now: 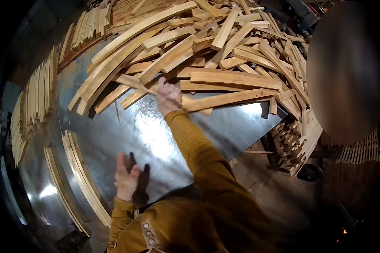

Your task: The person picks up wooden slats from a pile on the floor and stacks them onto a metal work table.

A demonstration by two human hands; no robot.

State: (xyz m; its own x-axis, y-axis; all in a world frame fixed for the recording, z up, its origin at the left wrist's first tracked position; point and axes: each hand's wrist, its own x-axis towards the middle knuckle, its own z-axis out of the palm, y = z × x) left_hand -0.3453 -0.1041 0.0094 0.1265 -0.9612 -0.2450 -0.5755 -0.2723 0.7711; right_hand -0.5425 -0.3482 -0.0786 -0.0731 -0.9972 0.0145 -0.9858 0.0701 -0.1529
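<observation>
A big sheet-metal table point(126, 135) fills the middle of the workshop, shiny and scuffed, with glare on its bare part. A loose heap of wooden slats point(198, 46) covers its far half. Neat rows of slats point(38, 90) stand along the left edge, and a few curved strips point(82, 177) lie near the front left. More stacked wood point(299, 139) sits below the table's right corner, over a dim floor.

The right hand point(169, 98) reaches to the heap's near edge and grips a long slat point(228, 99). The left hand point(126, 177) hovers flat over bare metal, fingers spread, holding nothing.

A blurred brown oval hides the upper right. The rim falls into darkness.
</observation>
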